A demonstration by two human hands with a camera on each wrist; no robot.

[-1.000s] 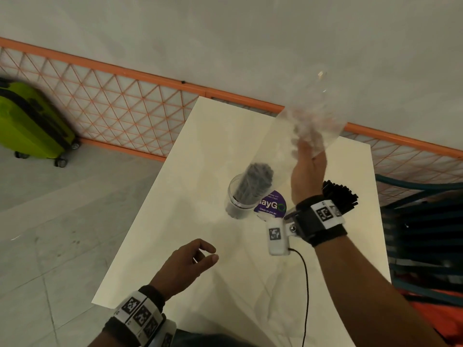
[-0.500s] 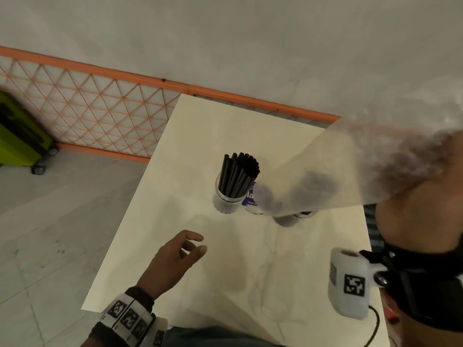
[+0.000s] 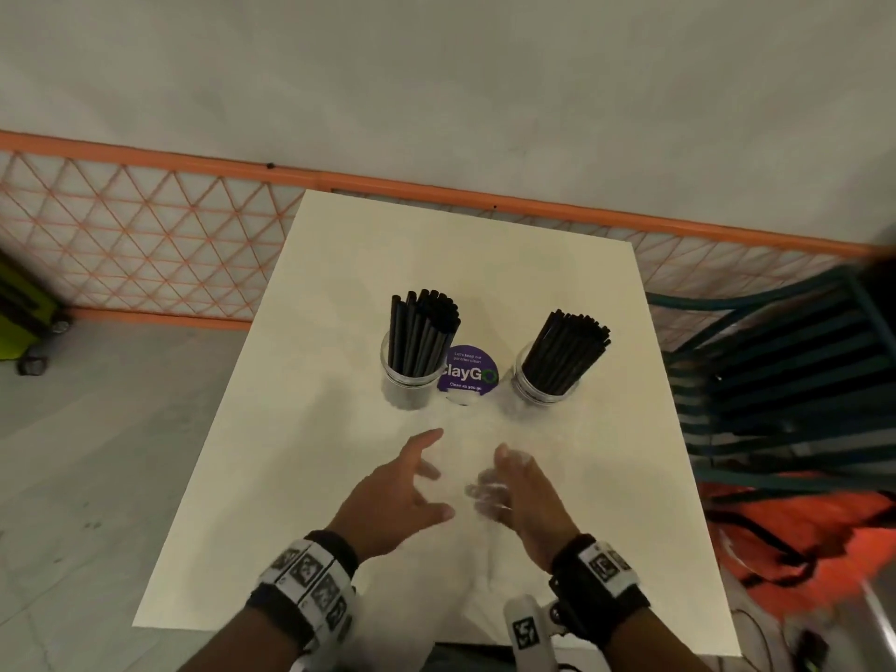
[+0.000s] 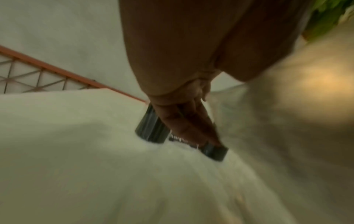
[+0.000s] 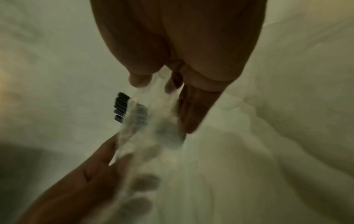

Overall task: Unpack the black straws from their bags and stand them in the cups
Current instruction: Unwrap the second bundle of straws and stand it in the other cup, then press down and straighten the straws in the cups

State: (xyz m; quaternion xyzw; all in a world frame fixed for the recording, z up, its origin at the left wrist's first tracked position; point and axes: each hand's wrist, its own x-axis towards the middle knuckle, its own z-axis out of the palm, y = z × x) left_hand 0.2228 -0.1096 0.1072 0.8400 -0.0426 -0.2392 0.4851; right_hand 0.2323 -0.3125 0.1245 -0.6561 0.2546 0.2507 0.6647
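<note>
Two clear cups stand side by side on the white table (image 3: 339,477), each packed with upright black straws: the left cup (image 3: 409,380) and the right cup (image 3: 545,385). Nearer to me, my right hand (image 3: 526,497) holds a crumpled, empty clear bag (image 3: 485,492) between thumb and fingers. In the right wrist view the bag (image 5: 147,125) hangs below my thumb, blurring the straws (image 5: 121,106) behind it. My left hand (image 3: 402,487) is spread open just left of the bag, fingers toward it. The left wrist view shows its fingers (image 4: 184,121) before both cups.
A round purple ClayGo sticker (image 3: 466,373) lies between the cups. A dark slatted chair (image 3: 785,380) with orange fabric (image 3: 800,526) beneath it stands right of the table. An orange lattice fence (image 3: 145,244) runs behind it. A green suitcase (image 3: 14,308) sits far left.
My right hand pulled the clear bag up off the left cup's straws, swung it high to the right, then brought it down near the table. My left hand moved in towards it.
</note>
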